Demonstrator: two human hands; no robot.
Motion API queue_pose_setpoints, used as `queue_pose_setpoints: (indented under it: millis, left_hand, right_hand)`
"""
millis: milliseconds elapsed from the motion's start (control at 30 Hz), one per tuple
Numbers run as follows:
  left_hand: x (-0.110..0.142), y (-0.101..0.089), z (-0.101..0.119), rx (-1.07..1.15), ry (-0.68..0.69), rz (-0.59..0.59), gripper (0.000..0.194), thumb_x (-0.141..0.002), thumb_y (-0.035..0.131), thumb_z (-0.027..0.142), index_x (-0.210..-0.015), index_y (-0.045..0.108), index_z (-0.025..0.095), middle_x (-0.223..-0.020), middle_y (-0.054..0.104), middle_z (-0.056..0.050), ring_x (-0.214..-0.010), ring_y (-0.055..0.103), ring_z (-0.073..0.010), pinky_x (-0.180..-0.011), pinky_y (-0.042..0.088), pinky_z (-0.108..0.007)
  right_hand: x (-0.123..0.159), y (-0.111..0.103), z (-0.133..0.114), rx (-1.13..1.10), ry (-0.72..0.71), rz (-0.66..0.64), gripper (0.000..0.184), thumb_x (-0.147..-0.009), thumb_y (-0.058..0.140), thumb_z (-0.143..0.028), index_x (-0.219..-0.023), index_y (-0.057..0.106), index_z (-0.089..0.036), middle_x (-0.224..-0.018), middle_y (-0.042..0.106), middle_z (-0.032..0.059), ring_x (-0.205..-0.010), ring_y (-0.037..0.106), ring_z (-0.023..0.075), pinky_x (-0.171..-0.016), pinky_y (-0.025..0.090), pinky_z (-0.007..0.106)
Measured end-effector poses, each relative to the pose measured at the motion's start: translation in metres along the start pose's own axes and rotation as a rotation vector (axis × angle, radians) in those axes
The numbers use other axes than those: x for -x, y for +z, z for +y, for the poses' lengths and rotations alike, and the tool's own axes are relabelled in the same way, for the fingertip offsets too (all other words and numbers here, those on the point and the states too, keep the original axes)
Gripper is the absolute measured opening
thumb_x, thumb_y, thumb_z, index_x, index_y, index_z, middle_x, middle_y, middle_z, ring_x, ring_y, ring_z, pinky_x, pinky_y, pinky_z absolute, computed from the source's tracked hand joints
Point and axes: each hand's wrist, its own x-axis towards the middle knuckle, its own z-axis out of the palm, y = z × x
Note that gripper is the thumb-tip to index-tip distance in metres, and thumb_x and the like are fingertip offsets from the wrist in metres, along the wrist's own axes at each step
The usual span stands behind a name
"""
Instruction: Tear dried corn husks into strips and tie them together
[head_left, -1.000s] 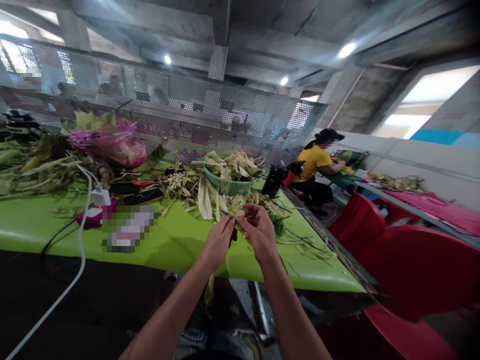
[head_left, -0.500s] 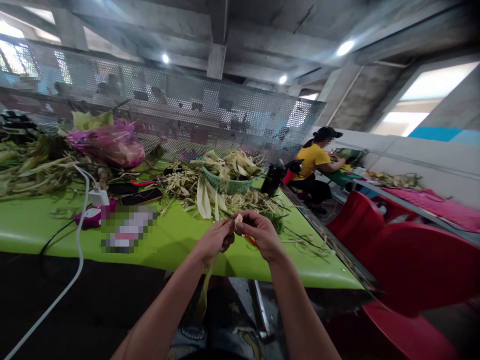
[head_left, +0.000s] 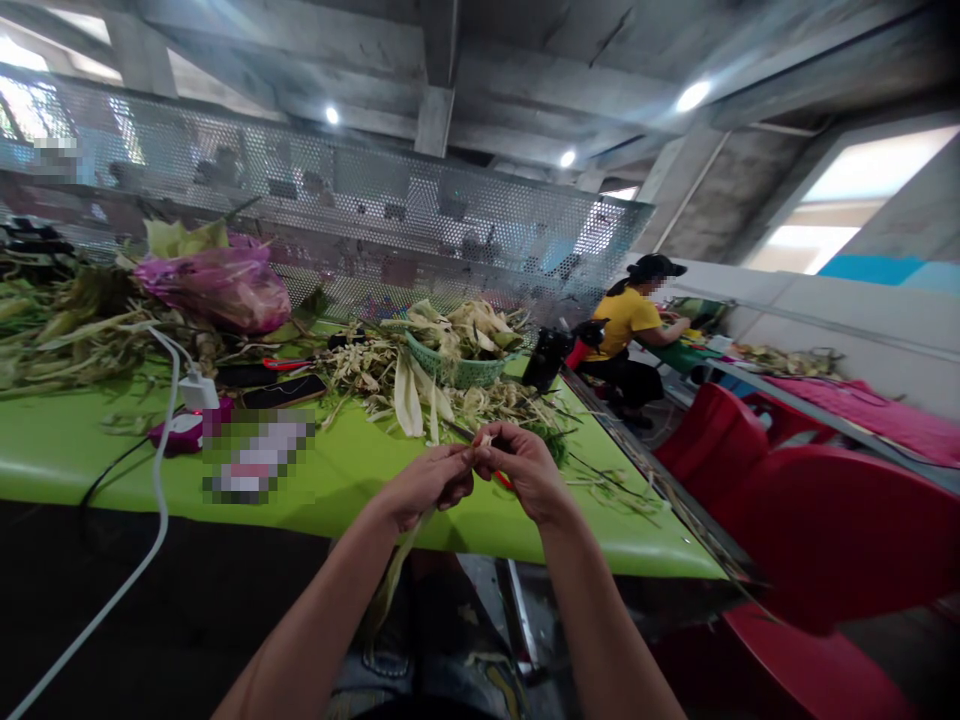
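Over the front of the green table (head_left: 330,490), my left hand (head_left: 429,485) is closed, and a pale corn husk strip (head_left: 397,562) hangs from it below the table edge. Touching its fingertips, my right hand (head_left: 519,470) pinches a small pale husk piece (head_left: 487,441). Whether this piece and the hanging strip are one is hidden by the fingers. Just beyond my hands lie pale husk scraps (head_left: 495,405) and a green basket (head_left: 457,372) heaped with dry husks (head_left: 469,328). A red handle (head_left: 504,481) shows partly behind my right hand.
A pink plastic bag (head_left: 225,285), a husk pile (head_left: 67,320), a phone (head_left: 283,392) and a charger with a white cable (head_left: 161,490) occupy the left. A black bottle (head_left: 546,360) stands right of the basket. Red chairs (head_left: 847,530) and a seated person (head_left: 630,325) are at right.
My hands have drawn together at the fingertips, the left turning flatter with its knuckles up. The hanging husk strip has swung left. The pale piece is now more covered by my fingers.
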Motion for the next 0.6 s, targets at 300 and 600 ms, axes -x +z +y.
queue_pose_setpoints:
  millis: [300, 600]
  left_hand:
    - [-0.005, -0.005, -0.008, -0.063, 0.063, 0.063, 0.037, -0.082, 0.048, 0.053, -0.083, 0.051, 0.016, -0.056, 0.040, 0.006, -0.044, 0.032, -0.0047, -0.040, 0.020, -0.018]
    - [-0.007, 0.000, -0.008, -0.065, 0.097, 0.122, 0.034, -0.084, 0.045, 0.054, -0.087, 0.044, 0.019, -0.053, 0.041, 0.007, -0.040, 0.032, -0.0063, -0.037, 0.028, -0.018]
  right_hand:
    - [0.001, 0.000, 0.001, 0.157, -0.098, 0.057, 0.028, -0.076, 0.069, -0.034, -0.101, 0.068, -0.021, -0.080, 0.065, 0.0012, -0.065, 0.057, 0.0130, -0.063, 0.046, 0.027]
    - [0.007, 0.007, -0.003, 0.378, -0.251, 0.098, 0.028, -0.083, 0.060, -0.034, -0.109, 0.068, -0.027, -0.111, 0.066, 0.0040, -0.103, 0.058, 0.0223, -0.092, 0.045, 0.038]
